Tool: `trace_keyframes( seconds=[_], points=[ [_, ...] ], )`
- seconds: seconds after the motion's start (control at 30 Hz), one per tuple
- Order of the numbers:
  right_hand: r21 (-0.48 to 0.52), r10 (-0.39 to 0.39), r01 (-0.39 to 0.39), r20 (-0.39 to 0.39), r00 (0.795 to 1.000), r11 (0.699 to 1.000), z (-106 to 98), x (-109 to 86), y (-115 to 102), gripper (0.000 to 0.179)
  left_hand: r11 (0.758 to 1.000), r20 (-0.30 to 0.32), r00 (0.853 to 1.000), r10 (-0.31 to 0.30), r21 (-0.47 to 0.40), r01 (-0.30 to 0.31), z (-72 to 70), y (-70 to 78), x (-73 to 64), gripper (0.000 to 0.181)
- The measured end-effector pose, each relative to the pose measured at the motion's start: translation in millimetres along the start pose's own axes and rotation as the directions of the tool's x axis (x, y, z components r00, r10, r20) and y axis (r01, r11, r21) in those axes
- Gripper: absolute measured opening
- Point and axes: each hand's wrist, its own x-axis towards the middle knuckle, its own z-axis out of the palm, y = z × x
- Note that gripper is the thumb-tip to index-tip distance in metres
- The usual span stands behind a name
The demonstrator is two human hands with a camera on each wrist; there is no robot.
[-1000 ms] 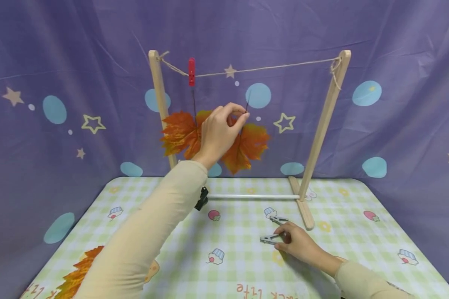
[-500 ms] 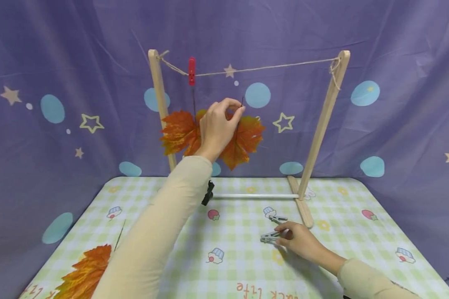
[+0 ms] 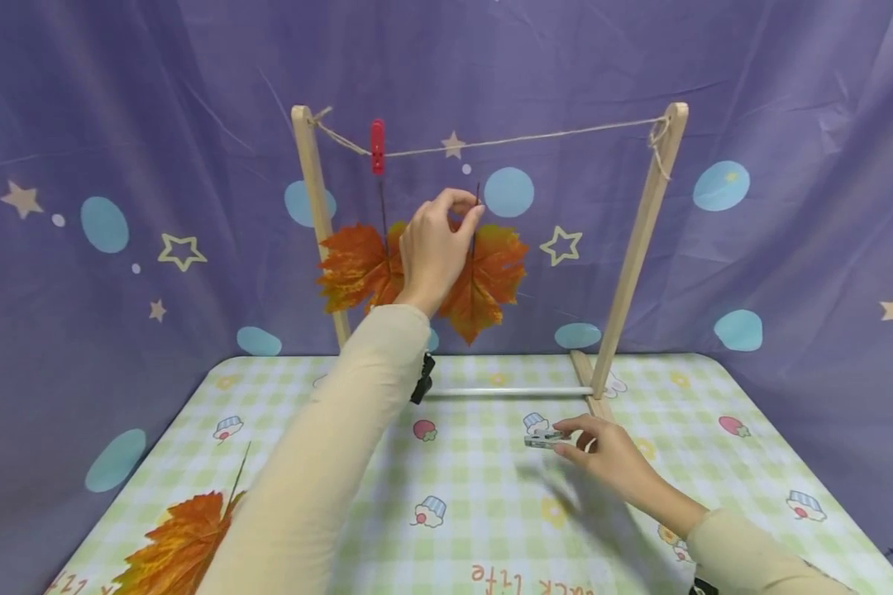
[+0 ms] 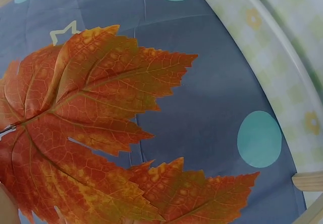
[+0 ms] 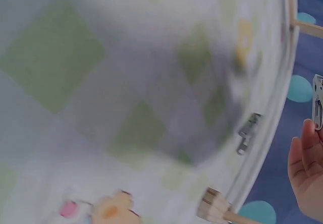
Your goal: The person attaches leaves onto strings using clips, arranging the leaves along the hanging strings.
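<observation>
My left hand (image 3: 435, 252) pinches the dark stem of an orange maple leaf (image 3: 497, 277) between thumb and fingertips, the stem's tip standing just below the string (image 3: 521, 138). That leaf (image 4: 91, 90) fills much of the left wrist view. Beside it another maple leaf (image 3: 351, 263) hangs from the string by a red clothespin (image 3: 377, 147), partly behind my hand. Over the table, my right hand (image 3: 616, 463) grips a grey clothespin (image 3: 540, 441) by its handle end. In the right wrist view a second grey clothespin (image 5: 248, 133) lies on the table.
Two wooden posts (image 3: 640, 248) carry the string, with a white rod (image 3: 509, 392) joining them low down. A third maple leaf (image 3: 171, 545) lies at the table's front left, partly behind my left sleeve. A purple curtain (image 3: 804, 273) stands behind the checked table (image 3: 484, 487).
My right hand has lifted the grey clothespin off the table, moving it up and away from me. My left hand has shifted the leaf slightly left, its stem now more upright.
</observation>
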Motion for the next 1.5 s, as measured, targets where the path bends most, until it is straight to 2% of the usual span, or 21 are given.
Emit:
trace_keyframes(
  seconds=[0.23, 0.53, 0.87, 1.07, 1.5],
  points=[
    [-0.04, -0.058, 0.055, -0.077, 0.995, 0.998, -18, 13.4, -14, 0.028, 1.0, -0.02, 1.0, -0.023, 0.012, 0.023, 4.8, 2.0, 2.3, 0.022],
    [-0.049, -0.109, 0.104, -0.117, 0.987, 0.993, -47, 33.0, -37, 0.031, 0.999, -0.041, 0.999, -0.03, 0.036, 0.032, 5.1, 2.8, 0.7, 0.025],
    [-0.042, -0.131, 0.126, -0.166, 0.977, 0.991, -76, 53.9, -61, 0.037, 0.999, -0.085, 0.996, 0.008, 0.05, -0.004, 5.4, -2.1, -0.1, 0.026],
    [-0.052, -0.178, 0.171, -0.206, 0.962, 0.984, -86, 70.8, -75, 0.038, 0.999, -0.105, 0.994, 0.0, 0.039, 0.004, 3.2, -0.6, 2.0, 0.026],
    [0.021, -0.2, 0.213, -0.267, 0.943, 0.977, -95, 104.9, -106, 0.044, 0.999, -0.158, 0.987, -0.014, 0.033, 0.019, 0.5, -2.6, 6.5, 0.023]
  ],
)
